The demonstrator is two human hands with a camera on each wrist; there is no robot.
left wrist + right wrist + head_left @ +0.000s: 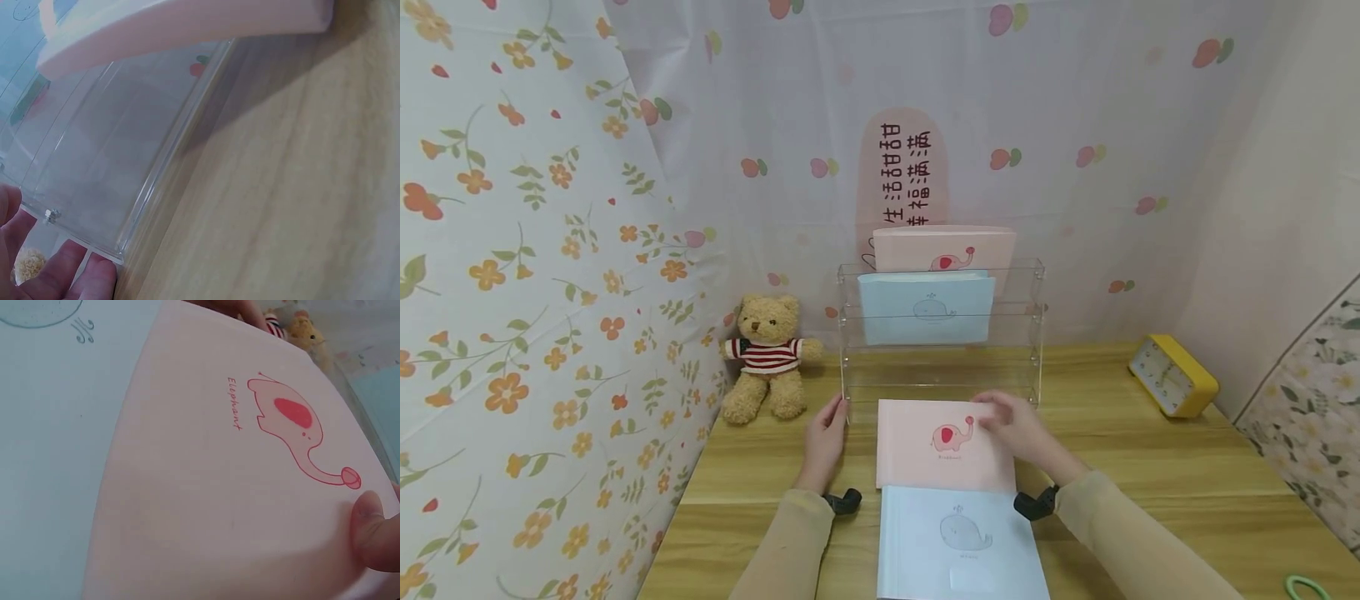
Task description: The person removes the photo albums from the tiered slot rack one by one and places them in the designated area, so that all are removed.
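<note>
In the head view my right hand [1017, 427] pinches the upper right corner of a pink elephant book [910, 442]. The right wrist view shows the thumb [370, 528] on the cover [187, 469]; the fingers beneath are mostly hidden. The book is raised off the table in the left wrist view. My left hand [826, 442] holds the left end of a clear acrylic rack [940, 367], its fingers [59, 269] against the side panel. Below the pink book lies a blue whale book [917, 542]. The rack bears another pink book [902, 250] and, lower, another blue book [887, 308].
A teddy bear [767, 358] in a striped top sits left of the rack. At the right stands a yellow clock [1176, 375]. Part of a green ring [1303, 581] shows at the lower right. Patterned cloth [760, 100] hangs behind the wooden table [1120, 483].
</note>
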